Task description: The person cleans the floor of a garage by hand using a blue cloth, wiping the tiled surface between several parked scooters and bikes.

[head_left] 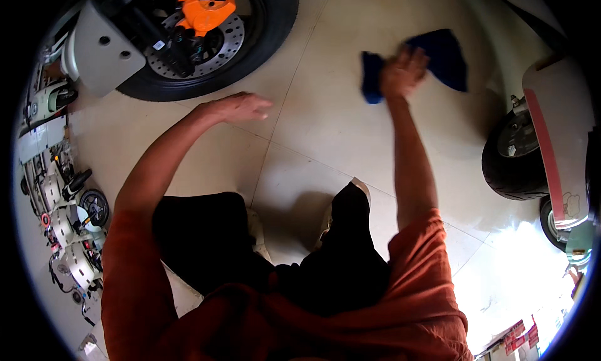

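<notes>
My right hand (404, 73) reaches out ahead of me over the floor with a dark blue cloth (443, 57) bunched under its palm and fingers. The cloth spreads out on both sides of the hand, and the part beneath is hidden. Bent inward across my front, my left hand (243, 107) hangs in the air with its fingers stretched out and nothing in them. Nearest to it is the black front tyre (263, 54) of a scooter, with a gap between them. An orange brake caliper (206, 9) sits over that wheel's disc (230, 42).
Pale floor tiles (319, 126) lie around my feet. At the right stands a scooter with a pinkish stripe (546, 139) and a black wheel (516, 157). Several more scooters (62, 226) line the far left. Glare covers the floor at the lower right.
</notes>
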{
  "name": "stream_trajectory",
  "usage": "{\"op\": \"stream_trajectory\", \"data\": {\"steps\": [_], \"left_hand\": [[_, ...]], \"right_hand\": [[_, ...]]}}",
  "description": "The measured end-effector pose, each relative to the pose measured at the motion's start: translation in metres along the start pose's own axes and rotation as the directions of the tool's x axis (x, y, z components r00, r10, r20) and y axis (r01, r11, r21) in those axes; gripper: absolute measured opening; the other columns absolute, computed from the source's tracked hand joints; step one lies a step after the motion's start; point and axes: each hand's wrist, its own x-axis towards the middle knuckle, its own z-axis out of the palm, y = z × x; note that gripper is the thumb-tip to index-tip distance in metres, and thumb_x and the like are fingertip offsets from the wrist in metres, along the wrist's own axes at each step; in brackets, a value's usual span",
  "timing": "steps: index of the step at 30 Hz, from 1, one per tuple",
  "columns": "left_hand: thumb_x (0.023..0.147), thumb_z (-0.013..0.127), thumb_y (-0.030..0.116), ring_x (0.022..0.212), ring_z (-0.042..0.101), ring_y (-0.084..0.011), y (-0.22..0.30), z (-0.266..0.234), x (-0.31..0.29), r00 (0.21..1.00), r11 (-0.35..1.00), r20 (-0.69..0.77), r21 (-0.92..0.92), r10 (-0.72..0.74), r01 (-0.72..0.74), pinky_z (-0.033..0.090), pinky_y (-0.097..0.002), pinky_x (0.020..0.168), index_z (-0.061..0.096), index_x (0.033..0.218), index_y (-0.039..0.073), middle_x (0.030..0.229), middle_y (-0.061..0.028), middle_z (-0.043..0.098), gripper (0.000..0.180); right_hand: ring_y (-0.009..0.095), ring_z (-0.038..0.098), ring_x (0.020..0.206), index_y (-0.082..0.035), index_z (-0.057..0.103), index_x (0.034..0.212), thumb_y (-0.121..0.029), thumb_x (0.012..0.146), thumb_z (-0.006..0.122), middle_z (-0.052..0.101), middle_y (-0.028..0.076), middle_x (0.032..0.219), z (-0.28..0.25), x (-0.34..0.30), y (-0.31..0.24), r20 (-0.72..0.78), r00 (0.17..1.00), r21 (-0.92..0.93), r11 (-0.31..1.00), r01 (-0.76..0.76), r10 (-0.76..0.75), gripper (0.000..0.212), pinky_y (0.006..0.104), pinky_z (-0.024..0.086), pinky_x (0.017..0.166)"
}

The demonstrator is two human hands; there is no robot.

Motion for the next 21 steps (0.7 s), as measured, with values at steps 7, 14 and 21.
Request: {"op": "stream_trajectory", "data": {"steps": [7, 14, 21], "left_hand": [[0.095, 0.054, 0.024, 0.122, 0.052, -0.0351, -0.021, 0.019, -0.092, 0.963, 0.979, -0.19, 0.035, -0.189, 0.2, 0.04, -0.0383, 0.104, 0.047, 0.136, 0.0, 0.135, -0.0208, 0.052, 0.048], [0.095, 0.054, 0.023, 0.125, 0.05, -0.0324, 0.001, 0.004, -0.104, 0.943, 0.95, -0.123, 0.005, -0.31, 0.313, 0.037, -0.0364, 0.107, 0.048, 0.135, 0.0, 0.137, -0.0201, 0.051, 0.046], [0.095, 0.055, 0.022, 0.129, 0.046, -0.0317, -0.008, -0.022, -0.093, 0.934, 0.956, -0.248, 0.073, -0.257, 0.283, 0.035, -0.0362, 0.109, 0.048, 0.136, 0.001, 0.138, -0.0191, 0.05, 0.047]], "right_hand": [[0.035, 0.009, 0.147, -0.013, 0.037, 0.146, -0.027, 0.097, 0.037, 0.017, 0.013, 0.159, -0.04, -0.111, -0.19, 0.462, 0.748, 0.268, 0.879, 0.394, -0.476, 0.05, 0.0523, 0.004, 0.117], [0.022, 0.019, 0.146, -0.02, 0.04, 0.144, -0.027, 0.098, 0.028, 0.024, 0.006, 0.158, -0.04, -0.068, -0.114, 0.451, 0.622, 0.264, 0.762, 0.592, -0.64, 0.048, 0.0554, 0.006, 0.116], [0.029, 0.028, 0.141, -0.015, 0.045, 0.139, -0.031, 0.096, 0.04, 0.037, 0.011, 0.15, -0.008, 0.06, 0.077, 0.247, 0.945, -0.215, 0.939, 0.269, -0.214, 0.047, 0.0601, 0.025, 0.108]]}}
